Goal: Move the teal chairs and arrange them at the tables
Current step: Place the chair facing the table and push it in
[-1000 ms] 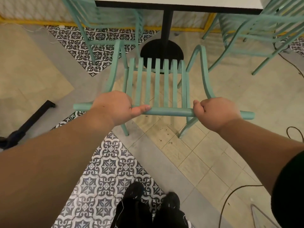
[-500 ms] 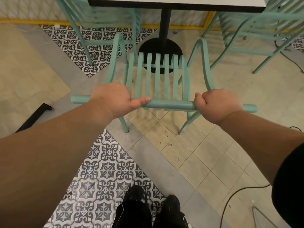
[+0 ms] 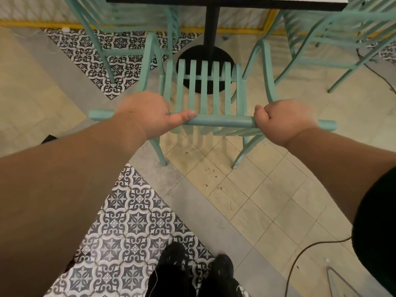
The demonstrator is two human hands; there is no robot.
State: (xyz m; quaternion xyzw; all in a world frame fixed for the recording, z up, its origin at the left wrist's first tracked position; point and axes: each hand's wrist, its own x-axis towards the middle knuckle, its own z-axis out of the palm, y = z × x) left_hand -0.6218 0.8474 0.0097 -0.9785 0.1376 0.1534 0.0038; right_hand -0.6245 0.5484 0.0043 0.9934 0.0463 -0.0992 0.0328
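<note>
Presently my left hand and right hand both grip the top rail of one teal chair. The fingers are curled round it, the left thumb lies along it, and the hands are well apart. The chair is upright with its rear legs apparently on the tiles. Its seat points at the table, with the front slats over the round black base.

Judgement: this chair is nearly placed — a short push forward remains. Two more chairs flank the table, the left chair and the right chair; whether either is final I cannot tell.

Room: both armrests show floor between them and the neighbours' legs. The black post ahead limits travel. A cable lies on the floor behind, right of my shoes — a trip risk if I step back.
</note>
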